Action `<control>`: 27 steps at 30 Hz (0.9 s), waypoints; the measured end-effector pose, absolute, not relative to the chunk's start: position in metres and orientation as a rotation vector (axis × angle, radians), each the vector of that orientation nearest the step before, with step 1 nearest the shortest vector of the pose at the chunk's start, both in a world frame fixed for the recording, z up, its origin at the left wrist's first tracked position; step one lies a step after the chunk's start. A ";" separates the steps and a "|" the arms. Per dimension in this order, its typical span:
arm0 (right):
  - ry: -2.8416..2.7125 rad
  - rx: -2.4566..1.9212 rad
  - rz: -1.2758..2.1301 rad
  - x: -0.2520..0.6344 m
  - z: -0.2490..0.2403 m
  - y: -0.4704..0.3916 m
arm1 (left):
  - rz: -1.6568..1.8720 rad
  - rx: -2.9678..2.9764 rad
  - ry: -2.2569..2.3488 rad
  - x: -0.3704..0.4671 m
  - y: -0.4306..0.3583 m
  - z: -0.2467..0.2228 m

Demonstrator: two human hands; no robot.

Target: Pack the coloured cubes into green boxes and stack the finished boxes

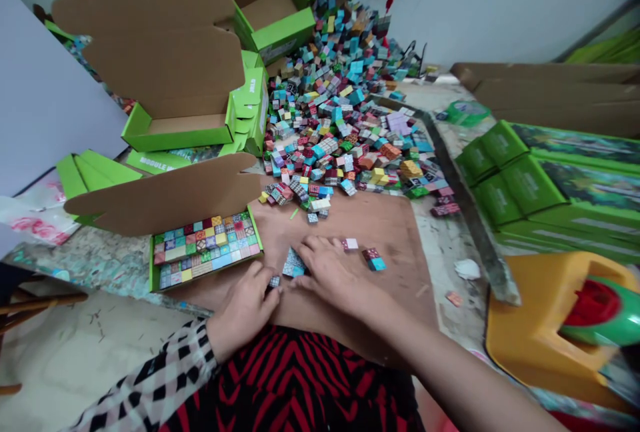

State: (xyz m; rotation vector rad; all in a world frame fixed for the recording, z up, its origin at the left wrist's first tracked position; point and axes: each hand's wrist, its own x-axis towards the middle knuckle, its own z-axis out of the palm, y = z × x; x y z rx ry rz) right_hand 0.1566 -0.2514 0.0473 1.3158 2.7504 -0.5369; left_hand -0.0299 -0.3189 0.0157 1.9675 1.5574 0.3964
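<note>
My left hand (245,309) is closed, its thumb and fingertips pinching a small dark-and-white checked cube (274,281). Beside it, my right hand (333,275) curls over the brown board, thumb and fingers around the edge of a light blue patterned block group (293,263); part of that group is under the fingers. Just past the right fingertips lies a white and dark red block (350,244). Farther right is a dark red and blue block pair (374,259). Left of my hands, an open green box (155,265) holds rows of colourful patterned cubes.
A large heap of mixed blocks (340,112) covers the back of the table. Open green boxes (180,137) stand at the back left. At right are stacked closed green boxes (530,185), a metal strip (465,219) and a yellow plastic container (525,312).
</note>
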 end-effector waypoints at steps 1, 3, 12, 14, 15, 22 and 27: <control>2.765 1.332 -0.529 0.158 0.045 -0.250 | 0.394 1.970 1.543 -0.030 -0.320 0.016; 2.816 1.391 -0.518 0.169 0.041 -0.243 | 0.398 1.971 1.505 -0.032 -0.321 0.016; 2.677 1.608 -0.705 0.233 0.035 -0.210 | 0.392 2.003 1.352 -0.032 -0.326 0.016; 2.704 1.572 -0.797 0.231 0.030 -0.212 | 0.408 2.021 1.373 -0.030 -0.323 0.016; 2.729 1.541 -0.838 0.229 0.027 -0.213 | 0.413 2.044 1.395 -0.028 -0.322 0.016; 2.915 1.298 -1.084 0.208 0.012 -0.210 | 0.303 2.191 1.551 -0.004 -0.299 0.009; 2.935 1.410 -0.994 0.204 0.013 -0.213 | 0.266 2.117 1.626 0.012 -0.283 0.010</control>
